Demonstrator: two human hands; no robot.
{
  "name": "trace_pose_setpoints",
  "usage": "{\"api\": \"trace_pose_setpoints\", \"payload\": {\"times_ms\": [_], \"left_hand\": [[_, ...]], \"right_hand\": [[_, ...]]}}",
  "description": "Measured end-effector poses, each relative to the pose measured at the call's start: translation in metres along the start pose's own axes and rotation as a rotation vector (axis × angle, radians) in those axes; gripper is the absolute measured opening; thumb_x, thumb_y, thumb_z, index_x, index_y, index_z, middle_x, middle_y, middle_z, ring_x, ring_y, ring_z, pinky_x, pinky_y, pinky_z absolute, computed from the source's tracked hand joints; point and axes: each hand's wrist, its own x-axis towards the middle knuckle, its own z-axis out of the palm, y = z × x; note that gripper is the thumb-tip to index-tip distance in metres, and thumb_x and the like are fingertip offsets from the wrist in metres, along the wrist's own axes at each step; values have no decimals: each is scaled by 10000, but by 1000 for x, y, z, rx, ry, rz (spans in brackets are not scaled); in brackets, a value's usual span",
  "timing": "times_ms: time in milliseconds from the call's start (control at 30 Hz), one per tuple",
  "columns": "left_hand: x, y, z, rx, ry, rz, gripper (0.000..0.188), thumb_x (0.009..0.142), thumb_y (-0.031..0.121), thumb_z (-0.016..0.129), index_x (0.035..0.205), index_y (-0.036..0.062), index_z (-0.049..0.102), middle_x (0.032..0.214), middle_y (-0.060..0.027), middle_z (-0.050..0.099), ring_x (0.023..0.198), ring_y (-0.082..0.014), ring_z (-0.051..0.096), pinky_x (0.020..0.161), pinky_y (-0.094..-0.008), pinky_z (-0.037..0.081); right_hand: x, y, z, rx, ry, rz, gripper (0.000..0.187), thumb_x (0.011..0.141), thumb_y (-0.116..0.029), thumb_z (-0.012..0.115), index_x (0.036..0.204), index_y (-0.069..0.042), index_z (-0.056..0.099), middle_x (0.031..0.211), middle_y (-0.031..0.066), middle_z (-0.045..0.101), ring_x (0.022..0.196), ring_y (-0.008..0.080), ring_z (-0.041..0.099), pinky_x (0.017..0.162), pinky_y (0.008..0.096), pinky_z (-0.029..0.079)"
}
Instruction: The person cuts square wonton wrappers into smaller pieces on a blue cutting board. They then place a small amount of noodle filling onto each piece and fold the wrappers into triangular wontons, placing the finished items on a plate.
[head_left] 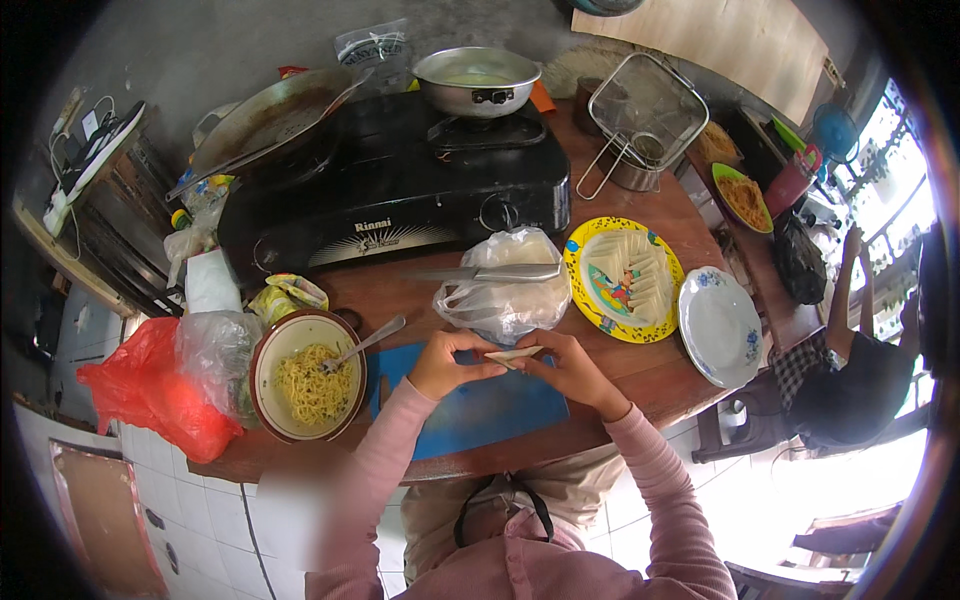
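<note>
Both hands meet over a blue mat [480, 420] at the front of the table. My left hand [447, 366] pinches one end of a small folded pastry wrapper [514, 354], and my right hand [577, 374] pinches the other. Just beyond the fingers lies a clear plastic bag [500, 305] with pale sheets in it and a knife [515, 271] across its top. To the left, a bowl [262, 352] holds yellow noodles [315, 385] and a spoon [372, 339]. Several folded white pastries [652, 285] line a yellow-rimmed plate [583, 305] on the right.
A black gas stove [400, 190] bears a wok [270, 125] and a silver pot [477, 95]. An oval white plate [718, 335] sits at the right table edge, a wire strainer [650, 100] behind. Red plastic [160, 385] lies left. Another person [850, 390] is at the far right.
</note>
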Motion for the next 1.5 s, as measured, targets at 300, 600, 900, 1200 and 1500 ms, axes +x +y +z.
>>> {"api": "trace_pose_setpoints", "payload": {"times_ms": [300,600,900,1200,1500], "left_hand": [[0,5,-2,111,-116,-73,113,678,109,759,752,36,714,671,-58,634,659,-143,541,640,-282,420],[2,1,-3,165,-86,-37,118,696,93,764,799,47,729,703,-44,660,670,-131,536,638,-264,425],[3,5,2,95,-67,-9,166,705,143,763,847,58,744,663,-38,656,666,-130,551,635,-276,423],[0,2,1,180,-26,55,212,690,123,765,884,43,729,699,-52,641,639,-126,525,601,-275,409],[2,-4,6,-64,-12,-91,229,814,195,702,961,20,706,798,-51,683,726,-94,602,657,-232,456]], "right_hand": [[-2,1,1,-114,-4,-80,164,810,-77,681,957,-20,638,855,84,670,751,169,622,662,278,466],[-1,-1,-2,-105,-9,-153,168,824,-64,646,977,-2,619,868,141,663,755,254,668,668,326,502],[-1,6,3,-24,44,-198,225,804,-39,656,1029,-32,656,910,95,669,784,184,624,691,279,467],[0,6,14,93,111,-143,232,817,-31,652,1049,-8,645,907,76,668,803,120,613,704,261,488],[-10,7,-49,92,486,84,263,856,16,582,1114,21,635,886,78,685,743,92,625,650,207,504]]}}
